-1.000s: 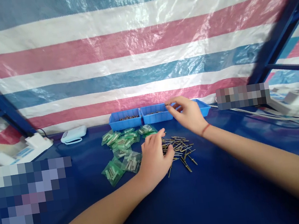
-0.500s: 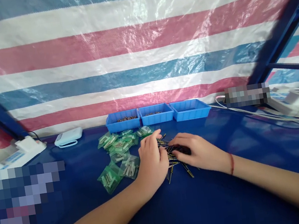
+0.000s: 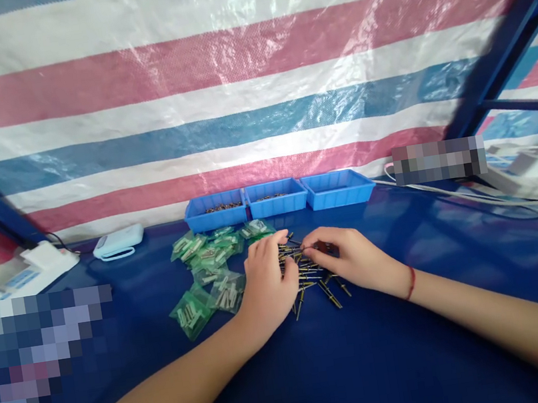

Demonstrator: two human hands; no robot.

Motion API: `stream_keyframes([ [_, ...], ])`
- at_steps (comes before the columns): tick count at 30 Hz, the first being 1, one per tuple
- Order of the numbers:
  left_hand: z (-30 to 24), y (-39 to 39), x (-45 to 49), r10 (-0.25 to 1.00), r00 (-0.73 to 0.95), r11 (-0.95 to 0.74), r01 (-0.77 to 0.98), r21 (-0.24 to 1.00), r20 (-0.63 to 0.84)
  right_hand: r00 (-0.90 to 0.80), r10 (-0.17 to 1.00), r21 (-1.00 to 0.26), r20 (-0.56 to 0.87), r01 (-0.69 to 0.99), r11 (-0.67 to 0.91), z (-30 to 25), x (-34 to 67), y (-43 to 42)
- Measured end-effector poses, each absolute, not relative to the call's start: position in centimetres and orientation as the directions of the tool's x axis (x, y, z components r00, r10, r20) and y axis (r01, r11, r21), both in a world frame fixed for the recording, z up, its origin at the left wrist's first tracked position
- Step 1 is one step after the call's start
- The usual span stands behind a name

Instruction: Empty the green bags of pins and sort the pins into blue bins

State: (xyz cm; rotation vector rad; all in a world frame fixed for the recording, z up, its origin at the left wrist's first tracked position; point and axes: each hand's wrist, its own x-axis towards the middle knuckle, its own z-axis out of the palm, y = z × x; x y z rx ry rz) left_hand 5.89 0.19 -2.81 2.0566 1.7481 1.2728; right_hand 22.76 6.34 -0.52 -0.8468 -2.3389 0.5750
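A loose pile of thin metal pins with dark and brass-coloured bodies, looking like blind rivets [image 3: 330,294], lies on the blue table [image 3: 295,379]. My left hand [image 3: 269,282] rests at the pile's left side, thumb apart from the fingers and nothing visible gripped; some fingertips are hidden. On the other side, my right hand [image 3: 339,249] pinches a rivet between thumb and forefinger over the pile, its other fingers curled out of sight. Small green plastic bags [image 3: 192,312] with silvery pieces inside are spread beside my left hand.
Three blue bins stand in a row at the back: a left bin [image 3: 216,220] and middle bin [image 3: 277,206] with small metal parts, and a right bin [image 3: 341,198]. A light blue power bank [image 3: 118,241] lies left; power strips and cables [image 3: 456,204] sit at both sides.
My right hand has lifted slightly and its thumb and forefinger have come together at the pile. More rivets show beneath it. The view has tilted down a little.
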Motion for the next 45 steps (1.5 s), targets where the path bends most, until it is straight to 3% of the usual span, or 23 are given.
stream_keyframes([
  [9, -2.0, -0.4, 6.2, 0.874, -0.015, -0.325, 0.726, 0.606, 0.486, -0.602, 0.728, -0.733, 0.328, 0.324, 0.598, -0.3, 22.3, 5.8],
  [17, -1.7, -0.4, 6.1, 0.810, -0.015, -0.441, 0.644, 0.625, 0.586, -0.575, 0.733, -0.776, 0.364, 0.247, 0.580, 0.1, 22.1, 5.2],
  [26, -1.7, -0.2, 5.9, 0.816, -0.010, -0.460, 0.592, 0.661, 0.577, -0.558, 0.726, -0.732, 0.402, 0.280, 0.621, -0.2, 21.9, 5.1],
  [37, -1.6, -0.5, 6.0, 0.810, -0.083, -0.438, 0.573, 0.693, 0.581, -0.598, 0.769, -0.907, 0.228, 0.157, 0.391, 0.2, 22.1, 5.5],
  [45, -1.5, -0.4, 6.0, 0.846, -0.073, -0.394, 0.579, 0.714, 0.527, -0.464, 0.839, -0.952, 0.285, -0.035, 0.304, 0.6, 21.9, 5.5],
])
